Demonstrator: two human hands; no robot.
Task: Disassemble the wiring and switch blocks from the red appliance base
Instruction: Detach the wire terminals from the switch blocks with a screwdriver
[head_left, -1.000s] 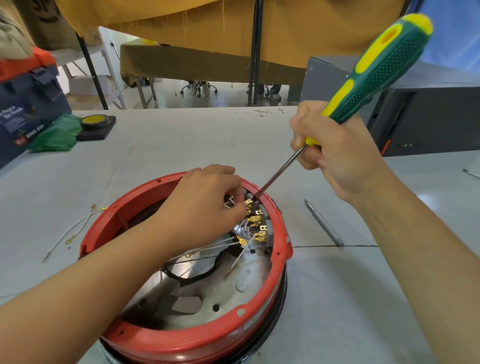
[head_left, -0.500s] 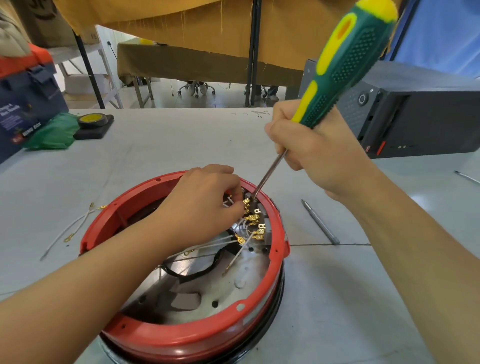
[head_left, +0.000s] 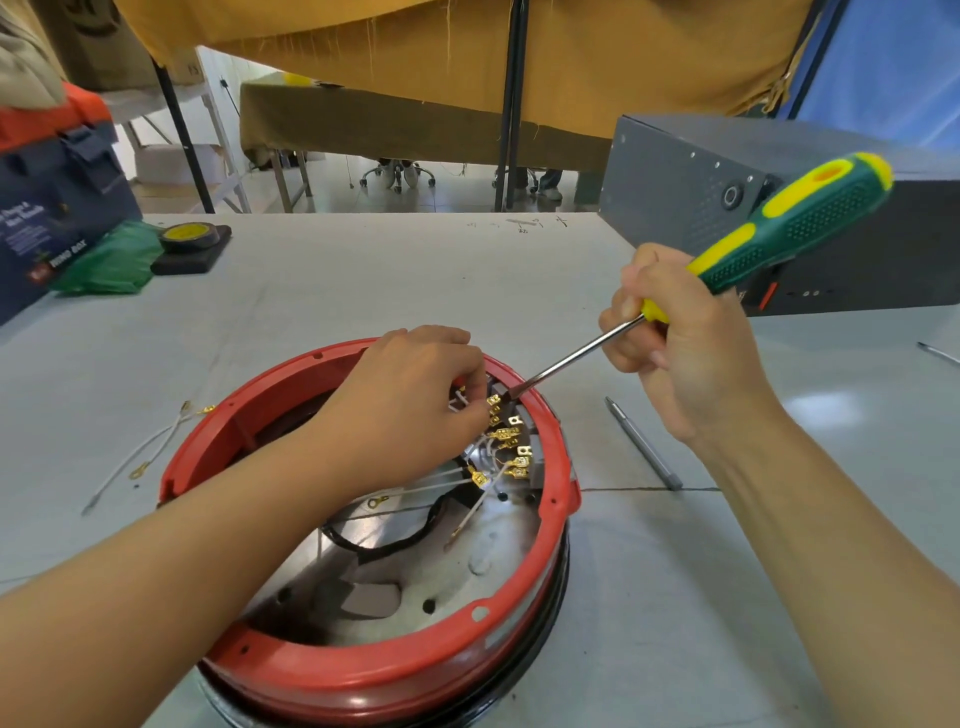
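Observation:
The red appliance base lies open side up on the grey table, its metal floor showing. A grey switch block sits inside the far right rim with several brass terminals and white wires fanning from it. My left hand reaches into the base and pinches wires at the block. My right hand grips a green and yellow screwdriver, slanted low, its tip at the top of the block beside the rim.
Loose white wires lie on the table left of the base. A grey pen-like tool lies to the right. A dark metal case stands at the back right; tape roll, green cloth and a toolbox at the back left.
My right hand has swung out to the right and lowered the screwdriver handle, so the shaft lies flatter; the tip stays at the block. My left hand has hardly moved.

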